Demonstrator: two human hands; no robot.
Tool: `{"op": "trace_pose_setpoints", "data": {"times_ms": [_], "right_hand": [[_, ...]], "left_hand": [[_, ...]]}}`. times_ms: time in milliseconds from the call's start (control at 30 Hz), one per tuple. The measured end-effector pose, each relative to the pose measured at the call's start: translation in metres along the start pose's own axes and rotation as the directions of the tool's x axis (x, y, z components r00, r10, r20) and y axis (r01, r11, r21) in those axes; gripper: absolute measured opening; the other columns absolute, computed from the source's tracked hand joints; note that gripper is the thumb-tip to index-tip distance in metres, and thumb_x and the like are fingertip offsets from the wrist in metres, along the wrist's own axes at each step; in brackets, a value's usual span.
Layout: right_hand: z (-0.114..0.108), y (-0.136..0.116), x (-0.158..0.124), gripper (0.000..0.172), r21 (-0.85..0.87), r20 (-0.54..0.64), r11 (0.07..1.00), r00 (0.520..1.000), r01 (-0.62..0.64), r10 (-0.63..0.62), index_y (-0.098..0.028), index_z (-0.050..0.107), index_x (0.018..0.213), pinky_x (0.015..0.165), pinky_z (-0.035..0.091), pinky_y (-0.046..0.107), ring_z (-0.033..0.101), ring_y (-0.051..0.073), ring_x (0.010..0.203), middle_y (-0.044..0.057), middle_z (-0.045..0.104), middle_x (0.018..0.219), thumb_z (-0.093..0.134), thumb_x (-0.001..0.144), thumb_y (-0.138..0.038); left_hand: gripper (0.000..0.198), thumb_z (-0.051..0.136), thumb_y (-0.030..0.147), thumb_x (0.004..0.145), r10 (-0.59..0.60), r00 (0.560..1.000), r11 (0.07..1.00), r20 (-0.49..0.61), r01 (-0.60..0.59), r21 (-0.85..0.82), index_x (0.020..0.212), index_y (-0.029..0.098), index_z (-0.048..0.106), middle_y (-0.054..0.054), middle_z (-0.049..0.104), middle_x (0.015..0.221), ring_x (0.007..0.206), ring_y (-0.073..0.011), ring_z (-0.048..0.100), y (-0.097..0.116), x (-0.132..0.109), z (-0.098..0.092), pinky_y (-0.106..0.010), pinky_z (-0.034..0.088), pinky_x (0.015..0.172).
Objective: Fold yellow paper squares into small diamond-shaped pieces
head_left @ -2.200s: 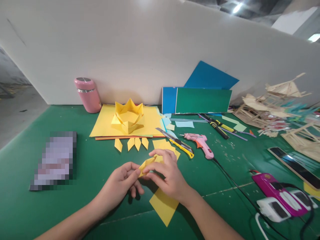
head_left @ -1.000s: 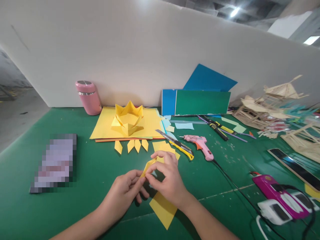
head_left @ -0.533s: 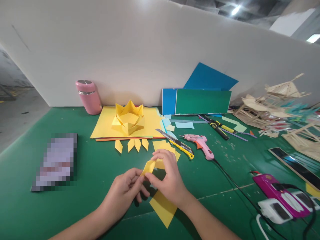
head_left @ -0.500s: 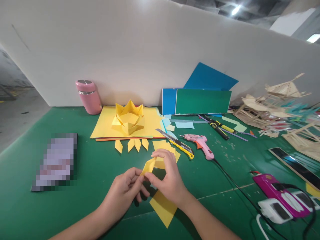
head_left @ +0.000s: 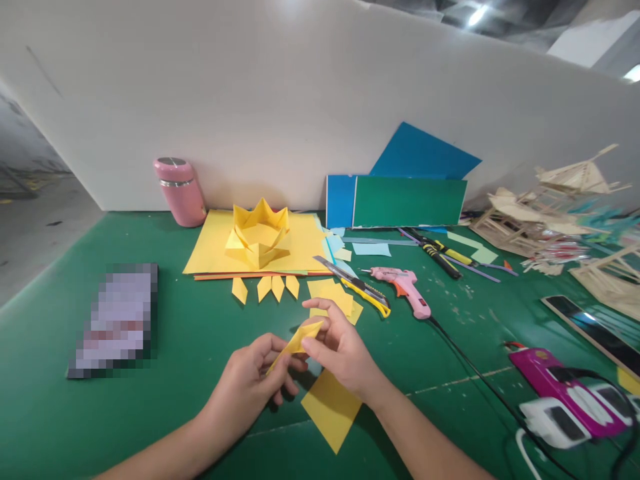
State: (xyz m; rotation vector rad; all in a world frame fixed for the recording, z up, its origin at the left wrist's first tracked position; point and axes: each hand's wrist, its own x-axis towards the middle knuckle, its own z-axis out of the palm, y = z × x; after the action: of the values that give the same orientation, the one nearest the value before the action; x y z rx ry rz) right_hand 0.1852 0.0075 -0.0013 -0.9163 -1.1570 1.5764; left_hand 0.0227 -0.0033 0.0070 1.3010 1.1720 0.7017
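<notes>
Yellow folded paper piece (head_left: 295,344), held over the green surface (head_left: 200,353) between both hands, slanting upward from left to right. Clamped at its lower end between thumb and fingers of the left hand (head_left: 243,377), with other fingers of this hand curled loosely below. Pinched near its upper end by fingers of the right hand (head_left: 347,360), with the thumb on the near side and, above, one finger stretched away from the paper.

Under the right hand, a square yellow sheet (head_left: 333,413), partly covered, with one corner toward the near side. Beyond the same hand, small yellow sheets (head_left: 327,291), overlapping each other; just beside them, a yellow cutter knife (head_left: 370,297). To the right of this knife, a pink glue gun (head_left: 407,287), lying on its side.

Farther from the hands, four yellow diamond pieces (head_left: 278,288), in a row before a stack of large sheets (head_left: 310,243). On top of this stack, a yellow paper crown (head_left: 257,255), with its points upward. Near the stack's left back corner, a pink flask (head_left: 184,202). At far right, pale wooden models (head_left: 510,217), somewhat blurred. At far left, a flat pixelated object (head_left: 123,310), impossible to identify.
</notes>
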Motion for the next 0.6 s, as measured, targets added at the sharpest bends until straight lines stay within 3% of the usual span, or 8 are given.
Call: {"op": "trace_pose_setpoints", "data": {"times_ms": [133,333,600], "right_hand": [[-0.0017,0.0014,0.001,0.046,-0.026,-0.026,0.999,0.999,-0.04,0.039,-0.025,0.044,0.107,0.065,0.046,0.026,0.048,0.007,0.058,-0.009,0.047,0.072,0.068,0.068,-0.02],[-0.0048,0.0008,0.0021,0.045,0.003,0.011,0.998,0.998,-0.063,0.063,-0.025,0.043,0.106,0.065,0.047,0.028,0.055,0.009,0.06,-0.008,0.05,0.072,0.069,0.069,-0.022],[-0.0036,-0.0017,0.0009,0.061,0.006,0.049,0.998,0.997,-0.056,0.056,-0.027,0.04,0.115,0.058,0.041,0.023,0.053,0.008,0.061,-0.007,0.052,0.078,0.074,0.064,-0.02]], "left_hand": [[0.033,0.058,0.05,0.072,-0.013,1.0,1.0,0.005,0.013,0.022,0.07,0.017,0.055,-0.003,0.069,0.06,0.04,-0.0085,0.052,0.0016,0.0011,0.0008,-0.019,0.043,0.04],[0.032,0.058,0.049,0.074,-0.003,1.0,0.999,0.011,0.003,0.041,0.07,0.018,0.055,-0.002,0.068,0.063,0.044,-0.0101,0.056,-0.0017,0.0042,-0.0008,-0.019,0.044,0.04],[0.034,0.059,0.051,0.071,-0.032,0.999,0.999,-0.025,0.032,0.012,0.068,0.018,0.056,0.0,0.065,0.055,0.039,-0.0089,0.051,0.0036,0.0026,-0.0009,-0.02,0.041,0.039]]}}
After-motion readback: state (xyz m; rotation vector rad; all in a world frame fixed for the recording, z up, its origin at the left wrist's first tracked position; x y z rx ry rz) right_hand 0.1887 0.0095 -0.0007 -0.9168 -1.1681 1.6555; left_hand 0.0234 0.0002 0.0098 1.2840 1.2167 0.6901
